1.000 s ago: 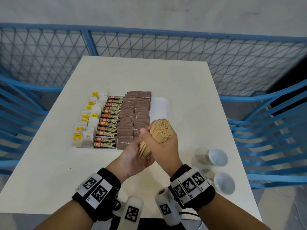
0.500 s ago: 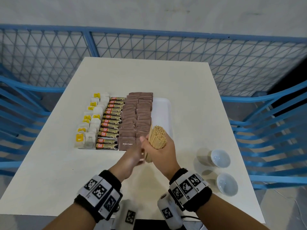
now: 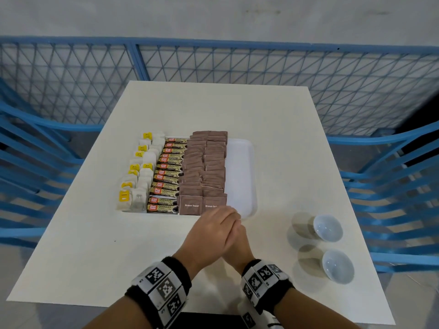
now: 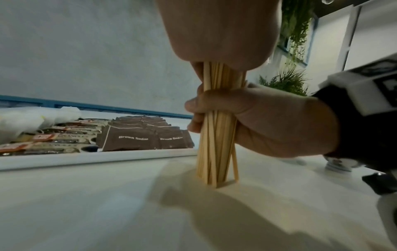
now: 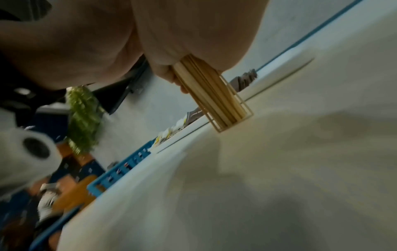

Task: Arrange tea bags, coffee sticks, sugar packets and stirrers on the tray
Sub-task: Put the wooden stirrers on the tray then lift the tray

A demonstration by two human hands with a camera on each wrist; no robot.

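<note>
Stirrers [image 4: 217, 135] lowered, ends now on table [image 3: 166, 245]; right hand [image 4: 268, 122] grip clamped round them, left hand [image 3: 211, 231] flat atop.

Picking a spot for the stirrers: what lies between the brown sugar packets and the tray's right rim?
Nothing: the head view shows bare white floor between the brown sugar packets and the tray rim.

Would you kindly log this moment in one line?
stirrers upright, ends on table | right hand grips them | left hand covers top
</note>
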